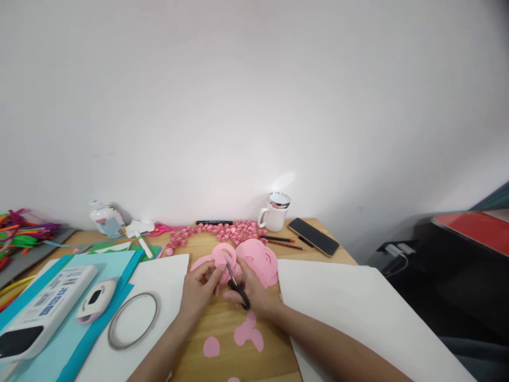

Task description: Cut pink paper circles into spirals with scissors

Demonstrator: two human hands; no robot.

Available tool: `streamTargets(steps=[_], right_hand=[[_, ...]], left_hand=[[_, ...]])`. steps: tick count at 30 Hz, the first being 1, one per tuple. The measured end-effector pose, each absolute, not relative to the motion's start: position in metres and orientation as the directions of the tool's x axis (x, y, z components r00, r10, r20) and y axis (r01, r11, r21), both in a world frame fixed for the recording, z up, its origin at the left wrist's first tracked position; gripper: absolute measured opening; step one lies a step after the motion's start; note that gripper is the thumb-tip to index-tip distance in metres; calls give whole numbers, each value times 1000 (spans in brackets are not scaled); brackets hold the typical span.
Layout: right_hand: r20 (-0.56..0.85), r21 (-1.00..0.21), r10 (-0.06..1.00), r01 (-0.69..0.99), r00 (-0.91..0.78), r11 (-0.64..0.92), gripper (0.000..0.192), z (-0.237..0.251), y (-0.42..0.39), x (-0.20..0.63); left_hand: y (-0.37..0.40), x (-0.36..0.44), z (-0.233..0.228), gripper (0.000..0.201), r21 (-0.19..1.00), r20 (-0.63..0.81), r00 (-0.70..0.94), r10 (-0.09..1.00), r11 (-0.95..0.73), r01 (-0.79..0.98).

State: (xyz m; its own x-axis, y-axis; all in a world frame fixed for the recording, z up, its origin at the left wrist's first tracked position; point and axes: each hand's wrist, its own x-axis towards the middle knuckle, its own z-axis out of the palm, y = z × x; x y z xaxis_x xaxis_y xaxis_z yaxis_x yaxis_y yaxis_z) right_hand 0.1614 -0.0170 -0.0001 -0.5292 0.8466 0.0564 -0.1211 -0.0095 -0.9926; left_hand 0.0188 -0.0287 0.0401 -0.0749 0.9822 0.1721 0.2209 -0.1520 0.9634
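My right hand [253,292] is closed around the black handles of a pair of scissors [237,292], whose blades point up and away over pink paper. Between the fingers of my left hand [202,284] is a pink paper piece [221,258], close by the scissor blades. Whether the blades are cutting into it I cannot tell. Behind my right hand lies a heap of pink paper circles [260,260], some with curved cuts. Nearer to me, a pink scrap [249,331] and a pink paper disc [211,347] rest on the wooden table.
Small pink rolled pieces [238,231] line the back, near a white mug [274,212] and a phone [314,236]. White sheets [342,297] flank the work area. To the left are a tape ring [133,321], a white device [97,300] and a bottle [106,218].
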Motion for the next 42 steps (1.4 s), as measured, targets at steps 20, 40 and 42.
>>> streamTargets(steps=[20, 40, 42], right_hand=[[-7, -1000, 790, 18, -613, 5, 72, 18, 2, 174], [459, -777, 761, 208, -458, 594, 9, 75, 14, 188], [470, -707, 740, 296, -482, 642, 9, 83, 18, 197]], left_hand=[[-20, 8, 41, 29, 962, 228, -148, 962, -199, 187], [-20, 5, 43, 30, 896, 300, 234, 925, -357, 265], [-22, 6, 46, 32, 912, 252, 358, 899, -344, 223]])
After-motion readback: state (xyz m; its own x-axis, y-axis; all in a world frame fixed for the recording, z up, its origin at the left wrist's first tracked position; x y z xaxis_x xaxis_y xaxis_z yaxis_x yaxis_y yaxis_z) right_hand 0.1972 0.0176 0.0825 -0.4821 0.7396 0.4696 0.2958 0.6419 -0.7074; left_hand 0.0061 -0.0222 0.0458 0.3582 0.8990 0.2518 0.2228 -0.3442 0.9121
